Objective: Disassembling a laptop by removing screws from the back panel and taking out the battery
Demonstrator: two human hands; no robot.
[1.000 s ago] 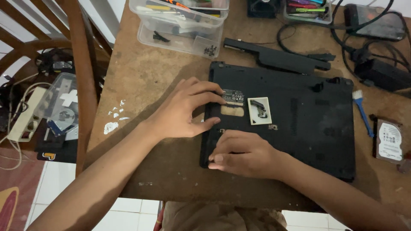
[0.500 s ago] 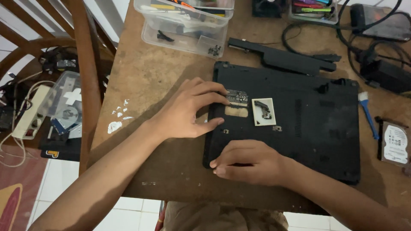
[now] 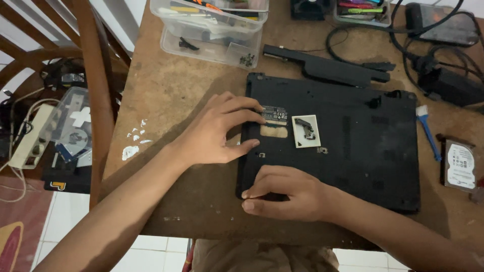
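Little has moved since half a second ago: my left hand (image 3: 214, 133) still lies spread, fingers (image 3: 242, 118) flat, holding nothing, on the upturned black laptop (image 3: 353, 146) mid-table (image 3: 166, 90); my right hand (image 3: 285, 194), at 6 o'clock, keeps its fingers pinched narrow on the near edge, so I judge the prying unfinished

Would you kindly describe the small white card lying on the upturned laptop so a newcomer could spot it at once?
Start at the black laptop, lying bottom up on the brown wooden table. Just right of the left hand fingertips and a small barcode sticker lies the white card. It is the only white rectangle on the black base, with a dark metal part resting on it.
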